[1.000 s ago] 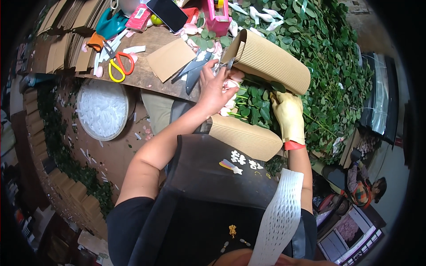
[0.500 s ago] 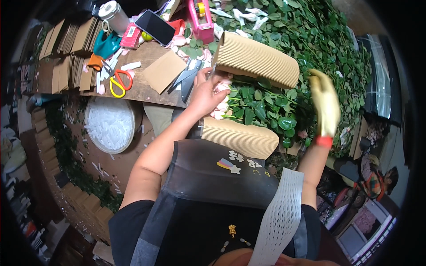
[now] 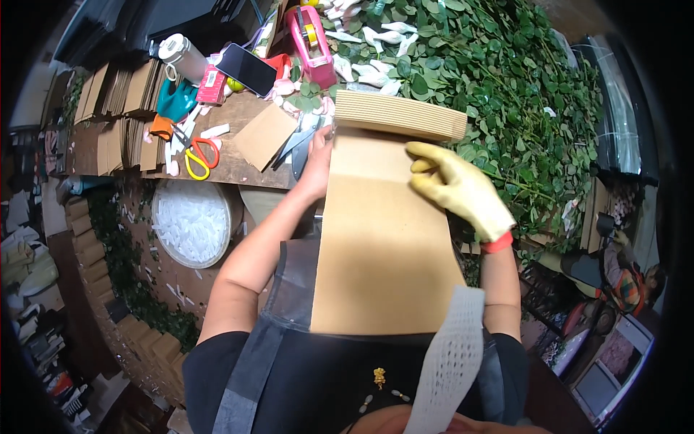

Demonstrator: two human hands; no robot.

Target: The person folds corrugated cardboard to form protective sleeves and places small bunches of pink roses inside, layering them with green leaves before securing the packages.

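Observation:
A brown corrugated cardboard sheet (image 3: 387, 239) lies spread before me, its smooth face up and its near end reaching over my apron. At its far end a ribbed fold (image 3: 401, 116) stands up. My left hand (image 3: 316, 170) is at the sheet's left edge, with its fingers mostly hidden behind the cardboard. Over the upper right part of the sheet, my right hand (image 3: 463, 188) wears a yellow glove. Its fingers are slightly bent and apart, with nothing between them. The pink roses seen earlier are out of sight.
Leafy green stems (image 3: 491, 94) heap across the far right, beside white-wrapped flower heads (image 3: 390, 36). On the table are scissors (image 3: 202, 158), a phone (image 3: 246, 69), a pink tape dispenser (image 3: 312, 47) and a cardboard piece (image 3: 265, 137). A tub of white strips (image 3: 191, 224) stands below left.
The near cardboard flap has opened out into a flat sheet over my apron, covering the roses and leaves. My gloved right hand has moved left over it. The far fold looks lower.

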